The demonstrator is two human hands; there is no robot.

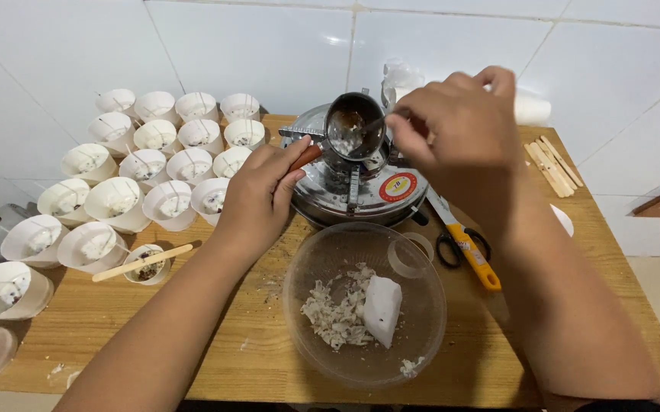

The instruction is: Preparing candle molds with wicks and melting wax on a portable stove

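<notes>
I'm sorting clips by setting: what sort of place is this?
Probably a small home craft workspace, perhaps for candle making: a wooden table against white wall tiles, rows of white cups, and a bowl of white flakes.

White wax, wood and steel

White cups [158, 137], clear bowl [364, 305] of white flakes, yellow-handled scissors [467, 248], light-brown wooden surface [269, 358], silver pot [353, 183] with a red label.

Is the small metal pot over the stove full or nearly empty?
Nearly empty: the small metal pot, held by the left hand, shows only a few white bits on its brownish bottom.
</notes>
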